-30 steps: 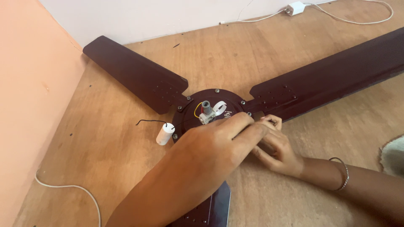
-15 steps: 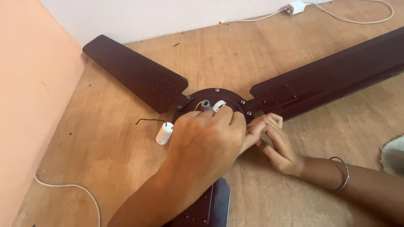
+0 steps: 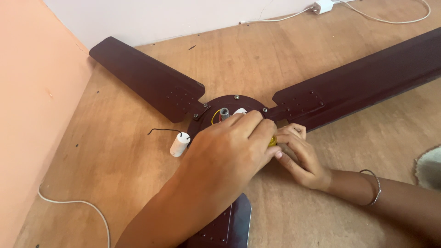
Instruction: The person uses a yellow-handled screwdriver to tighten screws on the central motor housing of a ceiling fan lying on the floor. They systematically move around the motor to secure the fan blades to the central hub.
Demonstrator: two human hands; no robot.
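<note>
Both hands meet over the round hub of a dark maroon three-bladed ceiling fan [image 3: 229,103] lying on a wooden floor [image 3: 115,151]: left hand [image 3: 229,147] covering the hub, right hand [image 3: 298,154] alongside, fingertips apparently pinching something small and yellow [image 3: 273,141]; the grip is partly hidden.

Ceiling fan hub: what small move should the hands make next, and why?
Probably lift the left hand a little: it covers most of the fan hub, hiding the small yellow part pinched where it meets the right hand.
</note>
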